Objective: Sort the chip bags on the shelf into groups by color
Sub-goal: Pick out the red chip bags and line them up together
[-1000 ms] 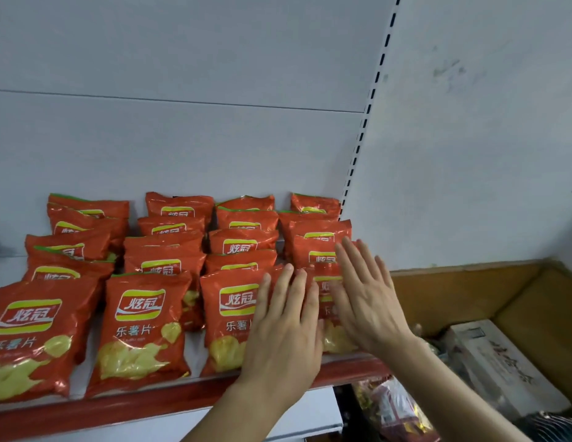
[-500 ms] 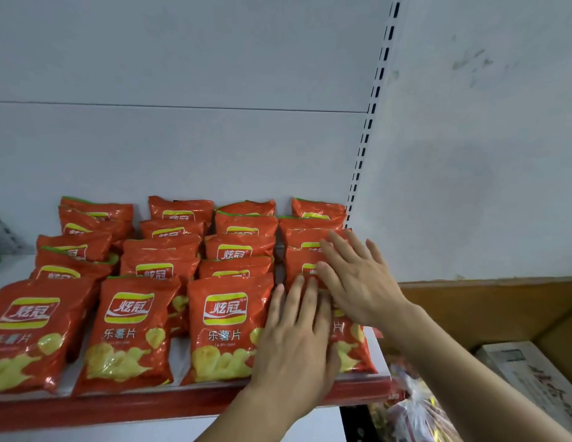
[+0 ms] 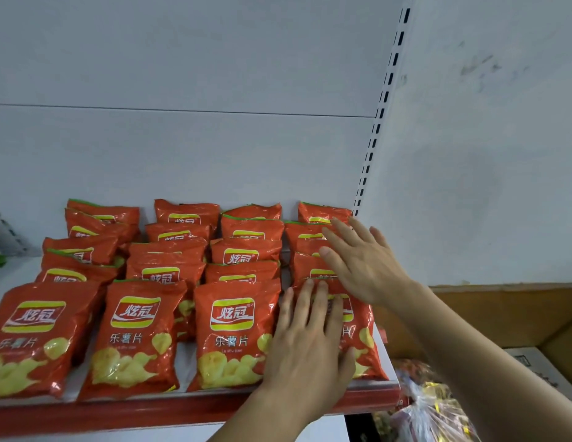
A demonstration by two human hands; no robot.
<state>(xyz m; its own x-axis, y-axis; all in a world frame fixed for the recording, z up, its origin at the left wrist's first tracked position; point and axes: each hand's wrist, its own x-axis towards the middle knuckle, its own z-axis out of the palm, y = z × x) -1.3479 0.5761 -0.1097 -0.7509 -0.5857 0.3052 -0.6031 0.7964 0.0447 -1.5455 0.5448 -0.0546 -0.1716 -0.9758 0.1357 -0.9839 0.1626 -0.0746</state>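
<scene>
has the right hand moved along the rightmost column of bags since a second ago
Yes: the right hand slid back along the rightmost column of bags, toward the slotted upright.

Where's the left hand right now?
Head view, lower right: the left hand lies flat on the front bag of the rightmost column, just below the right hand.

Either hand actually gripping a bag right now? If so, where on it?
No grip. The left hand lies flat, fingers straight, on the front-right chip bag; the right hand reaches open-fingered over the bags behind, contact unclear.
</scene>
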